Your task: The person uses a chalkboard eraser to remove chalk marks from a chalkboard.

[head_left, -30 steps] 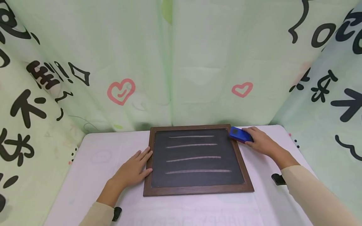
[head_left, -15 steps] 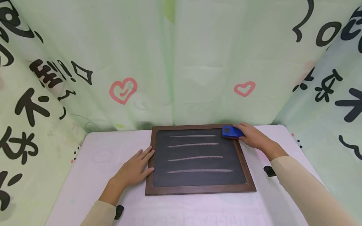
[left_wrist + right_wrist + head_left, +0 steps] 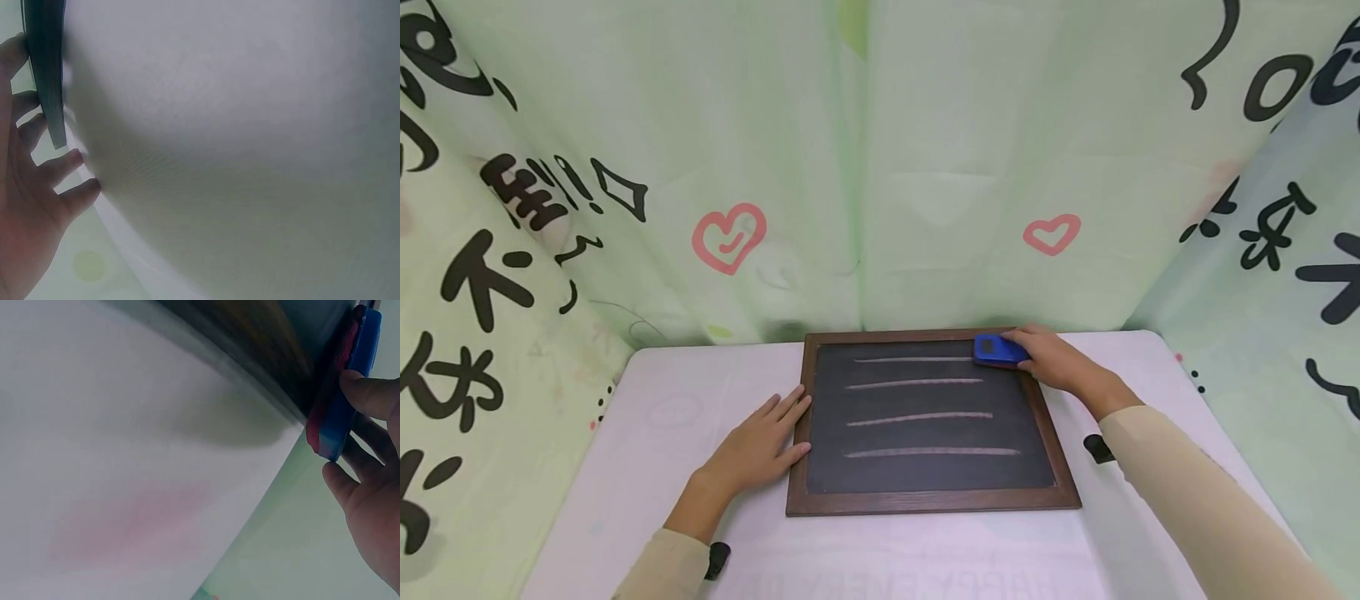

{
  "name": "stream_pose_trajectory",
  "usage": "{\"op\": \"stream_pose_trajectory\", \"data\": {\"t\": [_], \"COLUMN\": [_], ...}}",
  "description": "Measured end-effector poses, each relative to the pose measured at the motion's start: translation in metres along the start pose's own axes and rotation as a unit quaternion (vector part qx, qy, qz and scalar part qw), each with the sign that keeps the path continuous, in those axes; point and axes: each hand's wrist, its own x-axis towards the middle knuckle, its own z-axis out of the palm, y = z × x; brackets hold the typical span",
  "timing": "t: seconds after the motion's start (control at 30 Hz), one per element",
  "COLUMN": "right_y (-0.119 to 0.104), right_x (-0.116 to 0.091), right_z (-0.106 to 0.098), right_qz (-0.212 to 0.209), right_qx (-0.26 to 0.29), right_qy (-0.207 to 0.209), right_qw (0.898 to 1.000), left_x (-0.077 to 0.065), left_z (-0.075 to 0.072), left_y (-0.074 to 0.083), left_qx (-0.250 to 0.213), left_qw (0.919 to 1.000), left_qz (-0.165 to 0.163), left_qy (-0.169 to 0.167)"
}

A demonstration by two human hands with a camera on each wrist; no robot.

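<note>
A dark chalkboard (image 3: 925, 475) in a brown wooden frame lies on the table, with several chalk lines drawn across it. My right hand (image 3: 1060, 362) grips a blue chalkboard eraser (image 3: 997, 351) by its right end, over the upper right part of the board at the end of the top line. In the right wrist view the eraser (image 3: 359, 381) shows a red felt underside facing the board, with the thumb on one side and fingers on the other. My left hand (image 3: 752, 450) rests with straight, spread fingers against the left side of the frame (image 3: 50, 75).
The white-covered table (image 3: 925, 558) extends around the board. Behind and on both sides hangs a pale green curtain (image 3: 940, 192) with black lettering and pink hearts, meeting the table's back edge. A small black device (image 3: 1099, 449) sits at the right wrist.
My right hand has moved left with the eraser, from the frame's upper right corner onto the board to the top line's right end. The left hand stays at the frame.
</note>
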Motion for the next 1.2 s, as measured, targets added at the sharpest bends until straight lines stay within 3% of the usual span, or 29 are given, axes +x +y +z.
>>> {"op": "stream_pose_trajectory", "data": {"t": [1.2], "right_y": [-0.031], "right_x": [0.025], "right_z": [0.019], "right_qz": [-0.022], "right_qx": [-0.004], "right_qy": [0.008], "right_qw": [1.000], "left_x": [0.000], "left_z": [-0.002], "left_y": [0.000], "left_qx": [-0.005], "left_qw": [0.9999], "left_qz": [-0.002], "left_qy": [-0.009]}}
